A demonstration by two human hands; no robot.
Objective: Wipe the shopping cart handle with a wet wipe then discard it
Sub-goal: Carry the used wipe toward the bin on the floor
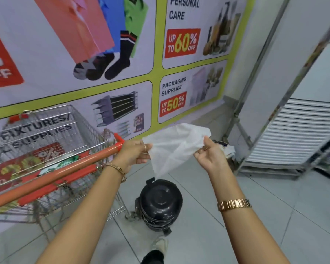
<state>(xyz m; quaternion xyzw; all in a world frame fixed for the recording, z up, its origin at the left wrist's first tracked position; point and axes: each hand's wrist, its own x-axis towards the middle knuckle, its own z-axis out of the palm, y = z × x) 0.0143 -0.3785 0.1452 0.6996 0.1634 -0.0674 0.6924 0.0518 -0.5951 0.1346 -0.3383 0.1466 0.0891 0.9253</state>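
Bare forearms nearest, reaching forward. Shopping cart (pixel 46 149) left, orange handle (pixel 51 176) beside left hand (pixel 133 155). Black lidded bin (pixel 160 202) on floor below. Wet wipe (pixel 175 147) spread between hands, above bin; left hand, right hand (pixel 210 155) each pinching an edge.

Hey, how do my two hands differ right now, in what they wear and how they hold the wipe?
The left hand pinches the wipe at its left edge, beside the end of the cart handle; the right hand pinches the right edge, farther from the cart. The left wrist wears a thin gold bracelet; the right wears a wide gold watch band. Both hold the wipe spread open above the black bin.
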